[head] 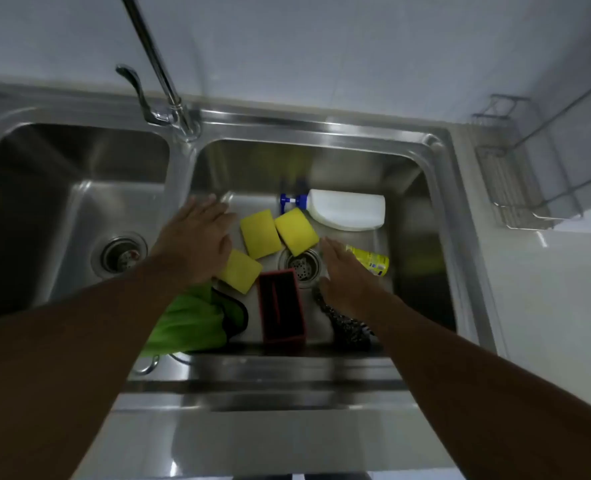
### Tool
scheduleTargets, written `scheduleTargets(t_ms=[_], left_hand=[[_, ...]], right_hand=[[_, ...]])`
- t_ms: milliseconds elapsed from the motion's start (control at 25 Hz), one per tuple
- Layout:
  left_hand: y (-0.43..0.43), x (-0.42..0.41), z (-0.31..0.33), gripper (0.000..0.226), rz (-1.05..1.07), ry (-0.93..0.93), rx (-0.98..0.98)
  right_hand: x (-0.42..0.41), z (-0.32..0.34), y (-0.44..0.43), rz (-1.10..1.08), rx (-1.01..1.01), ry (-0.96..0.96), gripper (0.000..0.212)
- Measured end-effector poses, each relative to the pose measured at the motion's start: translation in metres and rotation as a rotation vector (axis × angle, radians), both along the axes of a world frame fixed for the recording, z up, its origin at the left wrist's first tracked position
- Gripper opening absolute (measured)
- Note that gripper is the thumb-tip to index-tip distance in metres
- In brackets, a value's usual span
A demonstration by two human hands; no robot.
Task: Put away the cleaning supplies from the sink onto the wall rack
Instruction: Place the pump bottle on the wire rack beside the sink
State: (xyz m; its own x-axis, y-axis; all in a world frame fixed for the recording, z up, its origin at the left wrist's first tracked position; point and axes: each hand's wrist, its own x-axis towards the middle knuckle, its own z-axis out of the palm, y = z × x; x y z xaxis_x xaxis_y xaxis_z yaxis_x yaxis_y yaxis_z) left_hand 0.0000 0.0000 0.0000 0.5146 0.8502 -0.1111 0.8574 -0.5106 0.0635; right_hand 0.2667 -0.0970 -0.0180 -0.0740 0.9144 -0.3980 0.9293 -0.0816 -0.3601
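The right basin of the steel sink (321, 133) holds the supplies. Three yellow sponges lie there: one (260, 233), one (295, 231) over the drain's edge, one (241, 270) partly under my left hand. A white spray bottle (347, 208) with a blue nozzle lies at the back. A small yellow bottle (373, 263) lies right of my right hand. A red box (282, 308), a green cloth (191, 322) and a dark scourer (347, 327) sit near the front. My left hand (197, 239) and right hand (346, 271) hover flat, fingers spread, holding nothing. The wire wall rack (522, 188) hangs at the right.
The left basin (62, 202) has a drain at its bottom. A tall tap (155, 60) with a lever rises between the basins. A white counter (546, 306) runs right of the sink, under the rack. White wall behind.
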Motion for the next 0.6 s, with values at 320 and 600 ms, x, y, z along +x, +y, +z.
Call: scheduleTargets(t_ms=[320,600], left_hand=[[0.027,-0.016,-0.034,0.058,0.006,-0.005,0.097],[0.027,-0.013,-0.036,0.061,0.085,-0.091,0.139]], right_hand=[[0.0,-0.047,0.054,0.058,-0.009,-0.027,0.075],[0.019,-0.066,0.125,-0.002,0.044,-0.083,0.08]])
